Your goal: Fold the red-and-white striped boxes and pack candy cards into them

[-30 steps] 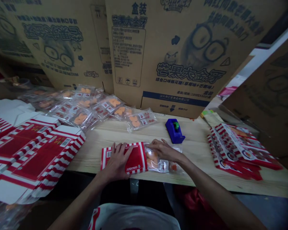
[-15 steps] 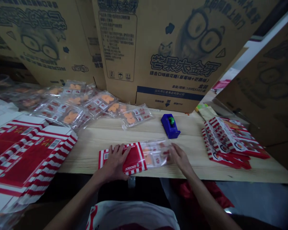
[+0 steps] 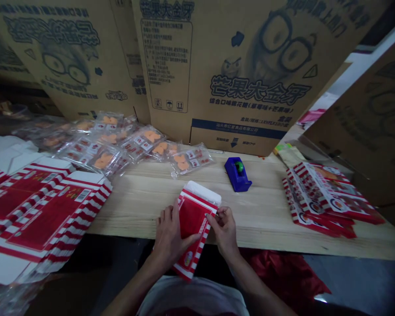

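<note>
A red box with white stripes [image 3: 192, 215] is held tilted over the table's front edge, its white end flap [image 3: 202, 192] standing up at the far end. My left hand [image 3: 169, 235] grips its left side, thumb across the red face. On the right edge, close to the flap, my right hand [image 3: 225, 228] pinches the box between thumb and fingers. A bit of clear plastic shows at the open end; the rest of any packet inside is hidden. Beyond my hands stands a blue tape dispenser [image 3: 237, 174] with a green core.
Clear packets with orange pieces [image 3: 151, 136] lie heaped at the back left. Flat red-striped boxes [image 3: 49, 219] are stacked at left, filled-looking boxes [image 3: 329, 197] at right. Large cardboard cartons [image 3: 171, 79] wall off the table's back.
The clear packet has gone into the box. The box has turned from lying sideways to pointing away from me, lifted off the table. My right hand has moved from the packet to the box's edge.
</note>
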The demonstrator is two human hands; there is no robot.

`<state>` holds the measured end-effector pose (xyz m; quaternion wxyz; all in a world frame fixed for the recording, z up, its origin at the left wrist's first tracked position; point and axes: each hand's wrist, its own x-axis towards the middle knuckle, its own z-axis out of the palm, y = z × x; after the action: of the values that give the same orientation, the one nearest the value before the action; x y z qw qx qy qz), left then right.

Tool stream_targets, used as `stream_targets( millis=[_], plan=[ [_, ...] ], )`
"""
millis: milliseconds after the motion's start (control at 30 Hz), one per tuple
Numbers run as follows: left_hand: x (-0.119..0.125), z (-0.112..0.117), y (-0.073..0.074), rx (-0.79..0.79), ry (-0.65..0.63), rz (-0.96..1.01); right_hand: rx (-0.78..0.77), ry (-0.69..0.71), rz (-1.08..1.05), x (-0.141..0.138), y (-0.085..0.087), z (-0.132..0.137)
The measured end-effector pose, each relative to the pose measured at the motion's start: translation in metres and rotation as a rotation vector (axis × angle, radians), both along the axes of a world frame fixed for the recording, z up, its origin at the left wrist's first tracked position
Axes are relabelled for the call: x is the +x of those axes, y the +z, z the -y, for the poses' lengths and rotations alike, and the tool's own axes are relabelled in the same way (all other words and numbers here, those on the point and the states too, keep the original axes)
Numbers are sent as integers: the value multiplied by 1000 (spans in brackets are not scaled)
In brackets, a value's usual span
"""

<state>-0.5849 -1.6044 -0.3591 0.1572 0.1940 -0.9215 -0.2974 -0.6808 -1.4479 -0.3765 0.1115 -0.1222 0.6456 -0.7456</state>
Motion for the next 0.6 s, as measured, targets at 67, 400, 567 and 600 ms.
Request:
stream_targets(
  millis=[67, 400, 567, 600],
  plan=[
    [5, 2, -13, 237, -90, -113, -28, 54, 51, 0, 0, -3],
    [17, 10, -33, 968, -351, -210, 220, 183, -43, 9, -14, -35],
    [4, 11, -23, 722, -263, -227, 272, 186, -246, 3, -6, -26],
    [1, 11, -22, 711, -234, -256, 259, 168, -249, 1, -4, -23]
  ],
)
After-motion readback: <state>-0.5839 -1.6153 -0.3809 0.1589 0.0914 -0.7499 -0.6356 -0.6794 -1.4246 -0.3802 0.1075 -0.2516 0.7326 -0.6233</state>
